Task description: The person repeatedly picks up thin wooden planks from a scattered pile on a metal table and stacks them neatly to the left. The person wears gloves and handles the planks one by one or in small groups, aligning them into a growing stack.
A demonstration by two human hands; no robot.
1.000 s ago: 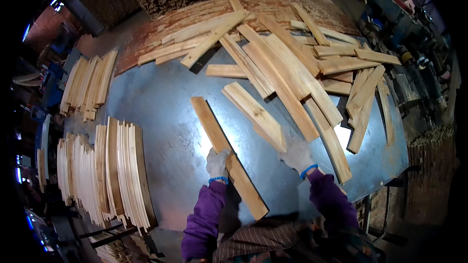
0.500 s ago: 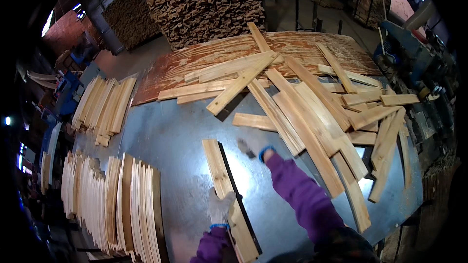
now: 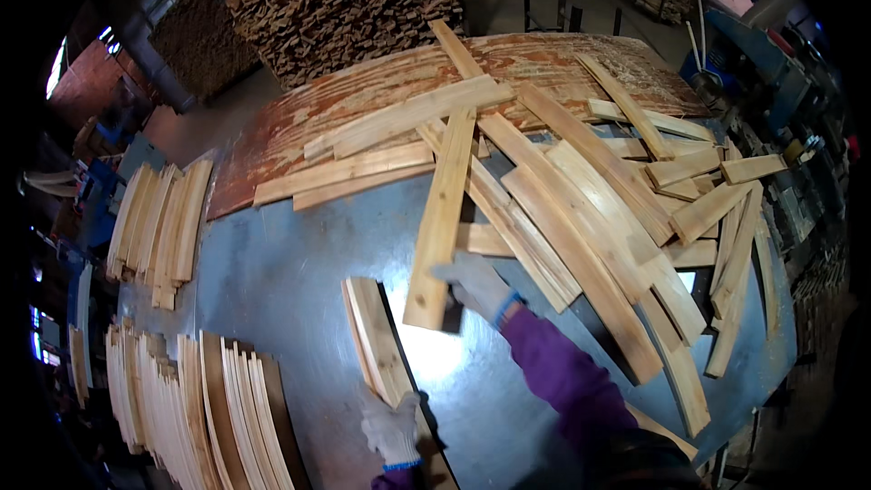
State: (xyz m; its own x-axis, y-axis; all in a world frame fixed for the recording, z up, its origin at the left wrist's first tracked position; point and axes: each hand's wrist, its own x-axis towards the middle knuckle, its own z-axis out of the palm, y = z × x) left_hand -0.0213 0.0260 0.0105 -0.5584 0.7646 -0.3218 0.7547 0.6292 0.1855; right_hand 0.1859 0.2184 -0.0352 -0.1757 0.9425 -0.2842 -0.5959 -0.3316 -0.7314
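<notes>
My left hand (image 3: 392, 426), in a pale glove with a blue cuff, is closed around a wooden board (image 3: 388, 358) near the lower edge. That board is tipped so its edge shows; a second piece may lie against it. To its right, my right hand (image 3: 476, 286), gloved too, grips the near end of another long board (image 3: 442, 209) from its right side. The far end of this board is at the heap of loose boards (image 3: 581, 218). My right fingertips are partly hidden by the board.
Upright rows of boards (image 3: 195, 408) stand on the metal table (image 3: 281, 263) at the left, with a smaller group (image 3: 159, 227) behind. A worn reddish plywood sheet (image 3: 263, 145) covers the far side. Stacked wood (image 3: 349, 14) rises beyond it.
My right hand has taken hold of the diagonal board, whose near end has swung toward me. The board in my left hand has tipped, showing its edge. The view has shifted somewhat.
</notes>
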